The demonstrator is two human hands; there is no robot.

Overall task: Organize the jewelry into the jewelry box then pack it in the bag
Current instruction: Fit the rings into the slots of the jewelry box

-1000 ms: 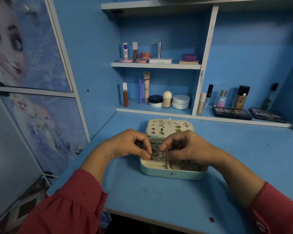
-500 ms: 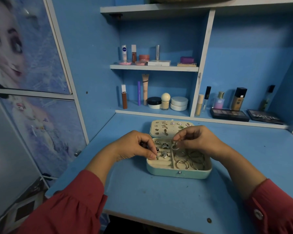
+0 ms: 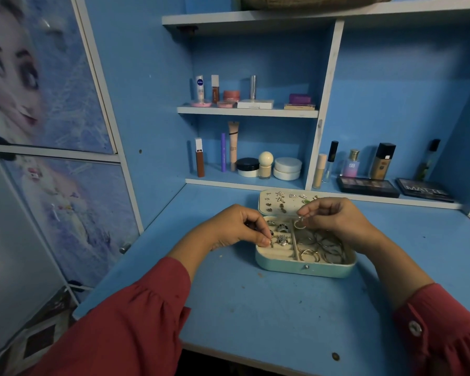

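Left hand pinches a ring in the jewelry box; right hand pinches a hoop.

Open jewelry box just right of the frame's centre, partly filled.

The pale teal box lies flat, lid folded back toward the top of the frame with small earrings pinned in rows. Its left compartment holds chunky rings set in cream slots; its right compartment holds loose silver hoops. One small silver ring is held above the divider.
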